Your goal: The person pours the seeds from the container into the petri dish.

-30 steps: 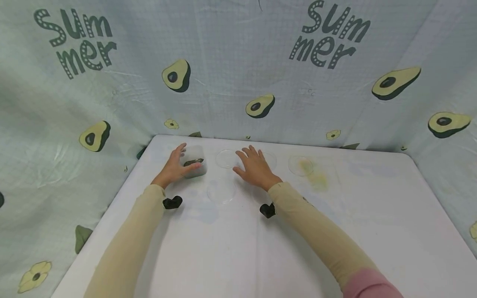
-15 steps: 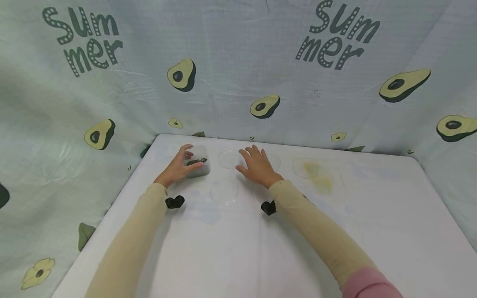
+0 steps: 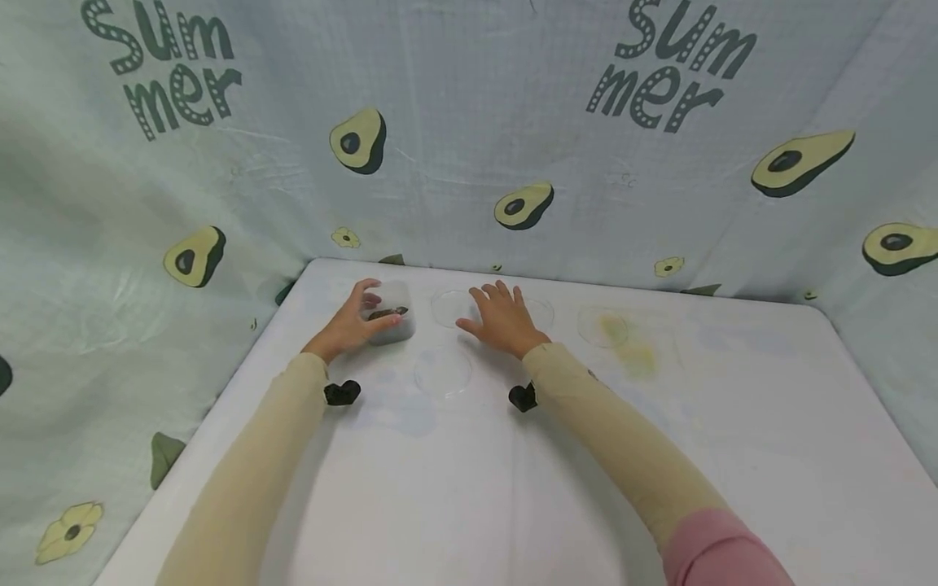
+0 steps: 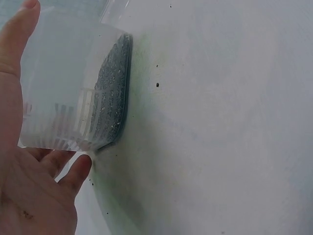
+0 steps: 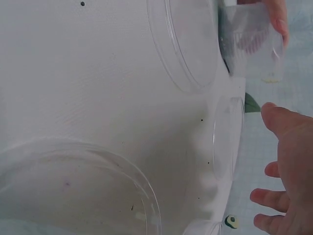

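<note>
While the tub (image 4: pixel 58 73) is cupped by the left hand (image 3: pixel 350 324), nothing is held by the right hand (image 3: pixel 506 319)

As the grip is looked over, the tub's wall is found wrapped by the left hand, thumb laid along one side, fingers brought round another. Toward the far left corner of the surface (image 3: pixel 440 505) the tub is placed, roughly upright; whether its full weight is borne there cannot be told. And across to the right hand: fingers spread, nothing pinched, poised beside a clear dish (image 5: pixel 228 139) near the far edge.

Now to the handling! Thin, smooth plastic is suggested by the see-through wall, so a light shell with some give and a slippery feel should be expected. Most weight is probably carried by the dark granular fill (image 4: pixel 112 93), low inside, and a slide could well be set off by any sharp tilt. Best held low, then, on opposite walls, squeezed gently so that nothing is buckled.

Stiffer, lighter and more easily cracked the dish may prove; by its rim it should be taken, with little pressure applied.
</note>
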### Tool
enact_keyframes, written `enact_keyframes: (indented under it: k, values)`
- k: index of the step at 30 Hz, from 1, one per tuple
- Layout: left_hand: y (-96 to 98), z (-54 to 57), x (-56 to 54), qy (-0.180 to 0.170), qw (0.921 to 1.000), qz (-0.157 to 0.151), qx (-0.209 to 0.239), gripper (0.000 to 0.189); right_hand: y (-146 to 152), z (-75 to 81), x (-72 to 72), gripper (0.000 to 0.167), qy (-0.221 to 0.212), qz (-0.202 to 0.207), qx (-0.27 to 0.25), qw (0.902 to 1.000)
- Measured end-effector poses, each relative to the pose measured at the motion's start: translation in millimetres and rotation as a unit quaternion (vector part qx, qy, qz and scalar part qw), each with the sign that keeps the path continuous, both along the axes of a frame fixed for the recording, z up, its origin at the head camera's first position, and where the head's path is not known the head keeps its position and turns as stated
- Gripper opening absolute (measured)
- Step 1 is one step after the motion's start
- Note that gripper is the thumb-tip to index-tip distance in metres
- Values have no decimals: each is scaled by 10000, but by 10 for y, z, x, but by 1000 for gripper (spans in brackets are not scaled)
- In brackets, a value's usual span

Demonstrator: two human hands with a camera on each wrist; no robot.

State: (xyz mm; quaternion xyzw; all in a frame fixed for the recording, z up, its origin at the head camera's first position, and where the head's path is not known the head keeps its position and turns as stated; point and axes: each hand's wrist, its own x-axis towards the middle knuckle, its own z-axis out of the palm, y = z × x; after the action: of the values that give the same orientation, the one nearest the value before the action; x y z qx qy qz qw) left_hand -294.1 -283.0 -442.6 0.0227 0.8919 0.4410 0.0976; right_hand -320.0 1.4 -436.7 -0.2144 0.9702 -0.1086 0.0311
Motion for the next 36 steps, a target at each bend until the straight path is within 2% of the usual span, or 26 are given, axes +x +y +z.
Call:
enact_keyframes:
  k: [14,22,36]
  values:
    - [-47,-21,8,-20,9999,85,-124,98,-119,3,-104,74,-257,-41,148,9996]
    - [7,-17,-5,-20,10000,45,-38,97,-102,-67,-186,80,-223,-189,359,9989]
    - [10,-9,8,-46,9999,38,-113,97,-121,-170,-240,86,-73,-65,487,9988]
